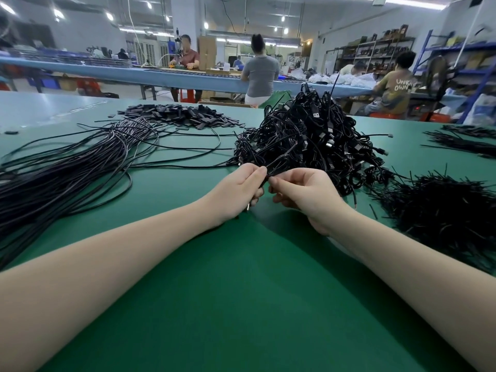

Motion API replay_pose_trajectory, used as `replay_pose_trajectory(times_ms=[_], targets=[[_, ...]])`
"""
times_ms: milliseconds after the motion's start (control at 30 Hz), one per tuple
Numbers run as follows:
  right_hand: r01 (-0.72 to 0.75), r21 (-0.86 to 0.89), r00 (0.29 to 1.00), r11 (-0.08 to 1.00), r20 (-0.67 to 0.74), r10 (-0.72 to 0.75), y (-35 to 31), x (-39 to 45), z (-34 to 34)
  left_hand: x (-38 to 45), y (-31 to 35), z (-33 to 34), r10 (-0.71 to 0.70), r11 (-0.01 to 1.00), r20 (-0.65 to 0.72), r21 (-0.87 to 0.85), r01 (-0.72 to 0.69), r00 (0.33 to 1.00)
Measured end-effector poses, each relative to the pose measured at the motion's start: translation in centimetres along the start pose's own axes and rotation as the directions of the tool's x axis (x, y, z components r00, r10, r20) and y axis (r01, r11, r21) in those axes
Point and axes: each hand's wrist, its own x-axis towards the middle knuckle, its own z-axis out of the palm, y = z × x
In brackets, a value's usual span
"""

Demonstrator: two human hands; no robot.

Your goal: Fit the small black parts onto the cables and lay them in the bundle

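A: Left hand (239, 189)?
B: Fingers curled, thumb and forefinger pinched on a thin black cable (279, 162) at the middle of the green table mat (241, 291). Metal tip of something poking out below the palm; too small to identify.

A: Right hand (306, 194)?
B: Fingers curled too, fingertips closed on the same cable, almost touching the left thumb. Small black part possibly between the fingertips; cannot tell, too dark and small.

A: Cable route?
B: Up and away from both hands into the tangled heap of black cables with USB plugs (308, 138), just behind the hands.

A: Bundle?
B: Long bundle of straight black cables (61, 167) fanned across the left side of the mat, well apart from the hands.

A: Parts stock?
B: Flat pile of small black rectangular pieces (185, 116) at the far side, behind the bundle. Bristly heap of short black tube pieces (442, 210) near the right forearm. Another spread of thin black strands (467, 140) at far right.

A: Background?
B: Long blue workbench (161, 75) with seated people, shelving (375, 52) along the right wall.
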Motion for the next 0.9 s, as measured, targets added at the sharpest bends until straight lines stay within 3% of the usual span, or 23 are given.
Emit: replay_pose_trajectory(times_ms=[167, 267, 333, 433, 500, 567, 633, 733, 833, 900], targets=[[0.177, -0.340, 0.976, 0.923, -0.060, -0.210, 0.2, 0.3, -0.5, 0.0, 0.5, -0.1, -0.061, 0.996, -0.004, 0.064, 0.061, 0.998], [0.273, -0.500, 0.936, 0.822, -0.060, -0.347, 0.0, 0.2, -0.5, 0.1, 1.0, -0.4, -0.174, 0.963, 0.061, -0.198, 0.183, 0.983], [0.368, -0.655, 0.872, 0.660, -0.003, -0.489, -0.2, -0.1, -0.5, 0.1, 1.3, -0.6, -0.222, 0.946, 0.109, -0.218, 0.241, 0.969], [0.473, -0.858, 0.658, 0.198, 0.195, -0.728, -0.3, -0.4, -0.5, 0.3, 1.4, -1.1, -0.215, 0.933, 0.128, -0.266, 0.242, 0.968], [0.493, -0.863, 0.596, 0.113, 0.240, -0.766, -0.2, -0.5, -0.5, 0.1, 1.3, -1.2, -0.201, 0.928, 0.097, -0.300, 0.221, 0.975], [0.526, -0.816, 0.648, 0.240, 0.202, -0.735, 0.0, -0.7, -0.3, -0.3, 0.9, -0.9, -0.136, 0.971, 0.007, -0.200, 0.134, 0.991], [0.521, -0.732, 0.728, 0.440, 0.112, -0.676, 0.2, -0.8, -0.1, -0.5, 0.6, -0.7, 0.027, 0.999, -0.132, 0.043, -0.022, 0.991], [0.438, -0.660, 0.801, 0.611, -0.022, -0.598, 0.6, -0.4, -0.4, -0.6, 0.6, -0.4, 0.222, 0.963, -0.267, 0.212, -0.168, 0.938], [0.394, -0.608, 0.838, 0.689, -0.071, -0.541, 0.8, -0.2, -0.6, -0.9, 0.4, -0.3, 0.262, 0.961, -0.178, 0.143, -0.239, 0.949], [0.381, -0.583, 0.853, 0.718, -0.078, -0.516, 0.9, -0.2, -0.7, -1.0, 0.1, -0.4, 0.329, 0.921, -0.106, 0.257, -0.294, 0.938]])
